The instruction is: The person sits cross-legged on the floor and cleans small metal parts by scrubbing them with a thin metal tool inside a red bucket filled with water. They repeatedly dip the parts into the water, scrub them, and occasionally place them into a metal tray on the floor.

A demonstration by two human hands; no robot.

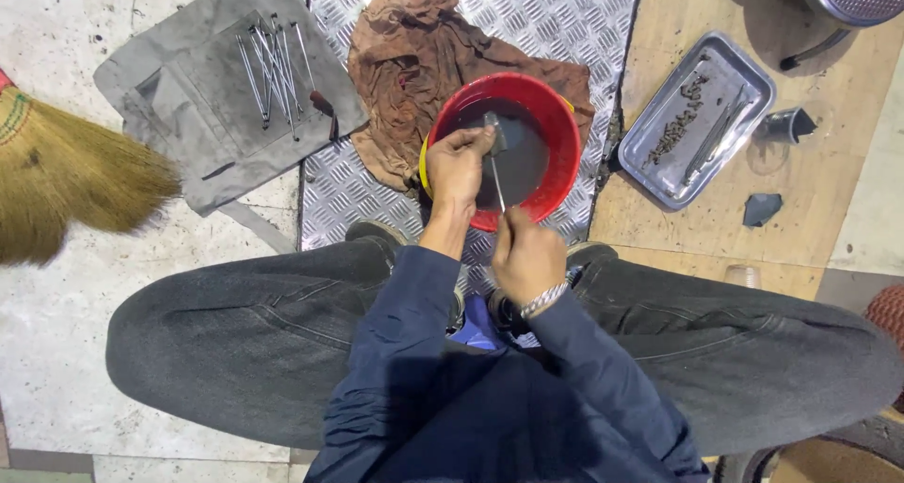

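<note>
Single view, worn on the person's head, facing almost straight down over a seated, cross-legged lap. It sits close: knees fill the lower half, forearms rise from the bottom edge toward centre. The upper frame takes in the floor ahead, from the broom (66, 168) at left to the metal tray (744, 88) at right. No second view to overlap.

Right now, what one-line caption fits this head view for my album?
Seated person's left hand and right hand hold a thin metal rod over a red basin of dark liquid.
</note>
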